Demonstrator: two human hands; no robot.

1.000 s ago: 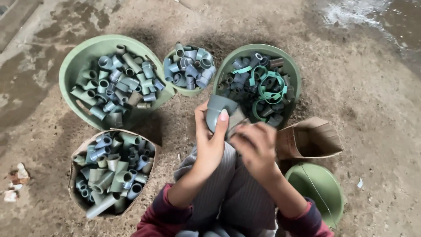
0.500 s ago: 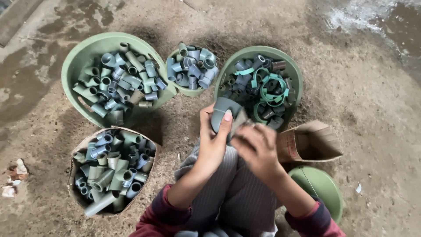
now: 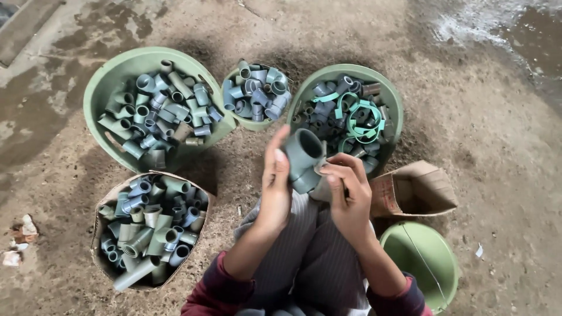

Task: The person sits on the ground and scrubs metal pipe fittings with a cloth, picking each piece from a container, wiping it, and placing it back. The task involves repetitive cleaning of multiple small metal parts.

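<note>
I see my left hand (image 3: 275,187) and right hand (image 3: 346,196) both gripping a smooth grey-green plastic pipe elbow (image 3: 303,159), its round socket open upward. It sits above my striped lap, just before the round green plastic bowl (image 3: 391,93) of dark fittings on the gritty dirt floor (image 3: 492,146).

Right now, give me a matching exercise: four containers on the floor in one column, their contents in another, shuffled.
1. large green bowl
2. right green bowl
3. open cardboard box
4. left cardboard box

a. nothing visible inside
b. dark fittings with green rings
c. grey fittings, at the upper left
d. grey and olive fittings, at the lower left

Pairs: 1-c, 2-b, 3-a, 4-d
</note>
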